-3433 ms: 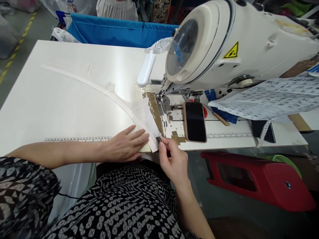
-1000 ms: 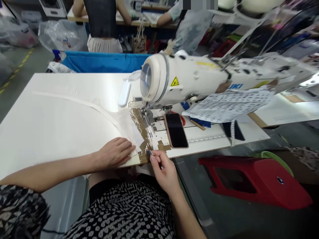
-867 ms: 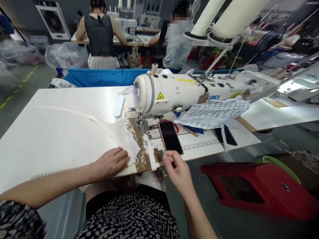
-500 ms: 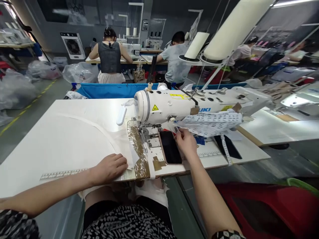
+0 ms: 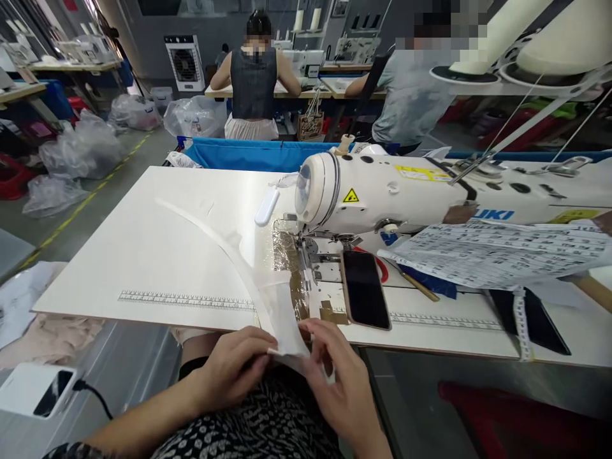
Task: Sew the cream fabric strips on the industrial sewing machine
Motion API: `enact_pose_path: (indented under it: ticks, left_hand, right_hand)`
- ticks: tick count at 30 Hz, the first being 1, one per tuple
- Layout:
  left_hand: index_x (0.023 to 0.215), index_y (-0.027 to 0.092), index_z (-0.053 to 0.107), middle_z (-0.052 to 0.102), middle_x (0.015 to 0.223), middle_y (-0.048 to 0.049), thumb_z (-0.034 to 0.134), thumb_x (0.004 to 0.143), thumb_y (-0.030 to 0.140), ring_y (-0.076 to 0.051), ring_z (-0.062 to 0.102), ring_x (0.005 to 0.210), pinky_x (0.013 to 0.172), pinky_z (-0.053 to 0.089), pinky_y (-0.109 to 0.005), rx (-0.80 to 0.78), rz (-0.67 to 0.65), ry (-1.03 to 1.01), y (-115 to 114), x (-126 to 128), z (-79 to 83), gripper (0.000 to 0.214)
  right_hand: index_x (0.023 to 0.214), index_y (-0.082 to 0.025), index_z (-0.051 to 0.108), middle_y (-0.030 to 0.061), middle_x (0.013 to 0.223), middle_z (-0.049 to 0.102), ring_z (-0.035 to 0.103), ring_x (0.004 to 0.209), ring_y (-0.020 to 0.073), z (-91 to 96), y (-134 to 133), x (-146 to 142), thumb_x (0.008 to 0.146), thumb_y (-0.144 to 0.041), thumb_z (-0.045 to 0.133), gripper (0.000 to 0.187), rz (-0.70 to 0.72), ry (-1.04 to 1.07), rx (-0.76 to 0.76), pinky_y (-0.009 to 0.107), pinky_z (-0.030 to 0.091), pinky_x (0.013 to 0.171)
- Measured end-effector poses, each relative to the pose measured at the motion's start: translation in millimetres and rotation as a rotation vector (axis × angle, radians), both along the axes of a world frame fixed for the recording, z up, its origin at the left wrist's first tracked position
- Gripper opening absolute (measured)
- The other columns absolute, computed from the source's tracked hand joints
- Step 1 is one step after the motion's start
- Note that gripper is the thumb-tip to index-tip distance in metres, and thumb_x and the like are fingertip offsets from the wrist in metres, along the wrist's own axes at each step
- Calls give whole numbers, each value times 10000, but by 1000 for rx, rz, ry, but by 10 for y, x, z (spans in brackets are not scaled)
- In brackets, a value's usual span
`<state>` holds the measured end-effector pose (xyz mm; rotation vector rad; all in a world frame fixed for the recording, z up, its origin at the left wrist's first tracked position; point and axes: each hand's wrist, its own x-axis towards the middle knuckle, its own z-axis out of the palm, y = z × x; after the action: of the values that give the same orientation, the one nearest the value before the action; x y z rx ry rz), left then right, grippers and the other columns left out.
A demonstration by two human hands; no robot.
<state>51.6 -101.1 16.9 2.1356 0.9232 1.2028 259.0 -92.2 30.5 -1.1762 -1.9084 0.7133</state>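
Note:
A thin white fabric piece with a long curved strip lies on the table and runs over its front edge toward me. My left hand is closed on the fabric's near end, thumb and fingers pinching its edge. To the right, my right hand grips the same end with bent fingers; part of the fabric there is hidden behind them. Just beyond my hands stands the white sewing machine, its needle area beside brown tape on the table. A dark-screened phone lies right of the needle area.
A printed ruler strip runs along the table's front. Right of the phone are a thin tool with a tan handle, printed paper, a dark tablet-like slab and a measuring tape. Two people sit at machines beyond the blue cloth.
My right hand has left the spot beside the phone and come to the fabric at the table edge. My left hand has drawn the fabric's end toward me. The view has shifted left.

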Motion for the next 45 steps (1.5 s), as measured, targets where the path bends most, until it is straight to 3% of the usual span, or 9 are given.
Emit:
enact_pose_path:
  ticks: [3,8,16,20,25,30,34,42,45]
  left_hand:
    - [1092,170,582,656,952,-83,481,922,91,-148,636,874,748,553,-240,-84,-17,-84,8,53,18,213]
    - [985,172,624,695,870,-66,465,966,183,-159,671,818,750,563,-272,-348,14,-283,29,66,6,160]
    - [781,113,588,672,696,-24,468,931,85,-82,664,612,706,581,-190,-603,865,-1343,478,-905,163,194]
    - [821,127,510,655,745,-11,371,952,78,-86,685,730,794,570,-218,-336,1053,-1322,651,-1480,284,198]
    - [849,163,403,614,937,-25,291,926,86,-76,643,958,903,500,-243,-89,1241,-749,801,-1971,233,155]
    - [952,154,612,622,1128,-95,722,714,265,-199,619,944,856,511,-356,-218,957,-238,732,-1781,119,285]
    - [1163,176,596,588,1249,-120,593,874,437,-279,501,1172,1009,411,-476,-58,545,391,688,-1286,135,389]
    - [774,163,580,613,827,-70,488,936,416,-221,539,841,770,425,-362,-50,318,579,786,-806,-1,314]
    - [962,163,579,594,776,-35,455,941,369,-184,544,719,668,403,-304,-216,318,447,746,-872,-43,241]
  right_hand:
    - [1359,-230,489,117,1272,592,657,842,188,-51,-64,-22,935,-281,575,435,134,-46,34,313,565,767]
    - [1086,-230,662,48,899,712,675,789,183,-173,9,-38,938,-110,423,307,156,16,141,276,547,677]
    - [838,-171,680,-8,627,644,597,565,160,-415,244,605,798,-364,708,199,-758,529,-1,271,532,556]
    - [727,-174,635,-26,653,605,576,570,137,-272,466,711,611,-257,803,221,-935,985,85,267,551,517]
    - [689,-201,594,-38,634,559,579,604,154,-188,608,626,599,-245,770,203,-959,1019,201,321,581,580]
    - [945,-178,666,56,839,674,636,720,218,-278,538,204,816,-366,609,235,-556,261,4,351,555,626]
    - [1247,-171,584,148,1288,588,627,1015,284,-150,539,-257,878,-275,450,406,-291,-241,153,371,546,712]
    - [1267,-186,585,119,1263,616,621,764,195,41,1140,-928,904,-366,501,414,292,-154,-83,378,492,808]
    - [1120,-201,675,61,987,705,615,764,198,22,1282,-1053,806,-323,626,341,406,-131,-143,317,477,717]
